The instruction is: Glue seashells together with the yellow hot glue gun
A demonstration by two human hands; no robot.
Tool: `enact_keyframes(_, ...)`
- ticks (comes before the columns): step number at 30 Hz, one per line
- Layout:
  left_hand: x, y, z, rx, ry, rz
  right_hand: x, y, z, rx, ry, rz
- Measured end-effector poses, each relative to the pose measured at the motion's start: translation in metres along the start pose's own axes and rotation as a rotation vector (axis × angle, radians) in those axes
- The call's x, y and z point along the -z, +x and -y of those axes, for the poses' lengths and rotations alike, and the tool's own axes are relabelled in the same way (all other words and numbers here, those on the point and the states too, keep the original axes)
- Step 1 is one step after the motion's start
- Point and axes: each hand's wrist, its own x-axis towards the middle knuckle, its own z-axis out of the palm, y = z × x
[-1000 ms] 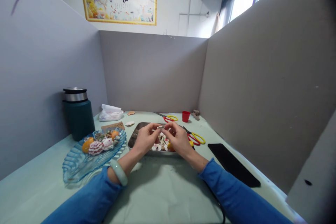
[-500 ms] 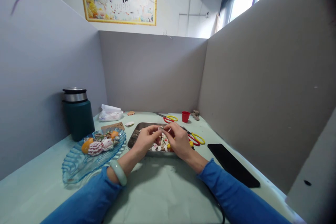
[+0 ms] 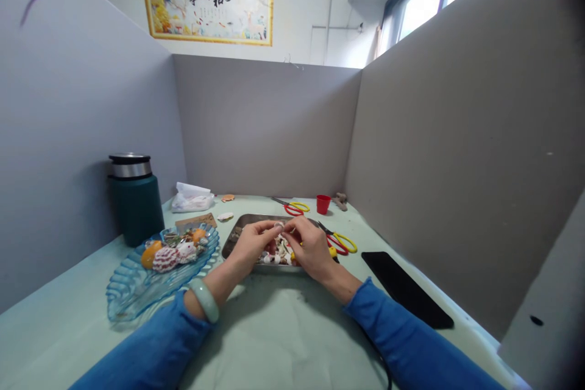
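My left hand (image 3: 253, 245) and my right hand (image 3: 309, 248) meet fingertip to fingertip above a metal tray (image 3: 278, 269). Between their pinched fingers is a small pale shell (image 3: 279, 225), mostly covered by the fingertips. Beneath them the tray holds many small white and brown shells (image 3: 284, 253) and darker pieces at its left end. A yellow object (image 3: 333, 251) shows beside my right hand, partly hidden by it. Just right of the tray lie scissors with red and yellow handles (image 3: 343, 242).
At left, a blue glass dish (image 3: 130, 301) bears shells and orange pieces, near a dark green bottle (image 3: 137, 210). Behind are a tissue pack (image 3: 192, 198), other scissors (image 3: 295, 207) and a red cup (image 3: 323, 205). A black phone-like slab (image 3: 409, 292) lies right. Grey partitions (image 3: 269, 128) enclose the table.
The fingertips have shifted slightly on the small shell, which now shows paler between them. Both hands stay over the tray.
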Motion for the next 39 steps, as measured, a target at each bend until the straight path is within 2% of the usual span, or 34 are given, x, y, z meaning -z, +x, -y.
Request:
enact_keyframes(7,0.000,0.000,0.001,0.004,-0.039,0.029,-0.001,-0.001,0.000,0.014,-0.014,0.019)
enact_keyframes(11,0.002,0.003,0.002,0.026,-0.108,0.034,0.003,0.003,0.002,0.020,-0.055,0.082)
enact_keyframes(14,0.006,0.006,0.005,0.039,-0.177,0.028,0.017,0.012,-0.001,0.014,-0.142,0.191)
enact_keyframes(16,0.009,0.008,0.006,0.044,-0.210,0.013,0.030,0.017,-0.006,-0.058,-0.261,0.281)
enact_keyframes(19,0.012,0.009,0.007,0.048,-0.233,-0.002,0.049,0.020,-0.017,-0.194,-0.456,0.508)
enact_keyframes(21,0.012,0.008,0.006,0.054,-0.245,0.000,0.056,0.017,-0.022,-0.212,-0.503,0.663)
enact_keyframes(30,0.014,0.008,0.004,0.097,-0.308,-0.013,0.056,0.006,-0.015,-0.307,-0.657,0.749)
enact_keyframes(32,0.014,0.008,0.004,0.096,-0.314,-0.011,0.056,0.005,-0.019,-0.304,-0.631,0.750)
enact_keyframes(34,0.014,0.009,0.003,0.080,-0.323,-0.018,0.058,0.006,-0.027,-0.293,-0.528,0.685)
enact_keyframes(36,0.015,0.010,0.002,0.058,-0.329,-0.046,0.061,0.009,-0.035,-0.315,-0.286,0.566)
enact_keyframes(39,0.018,0.011,0.002,0.032,-0.323,-0.097,0.063,0.014,-0.039,-0.422,0.207,0.293)
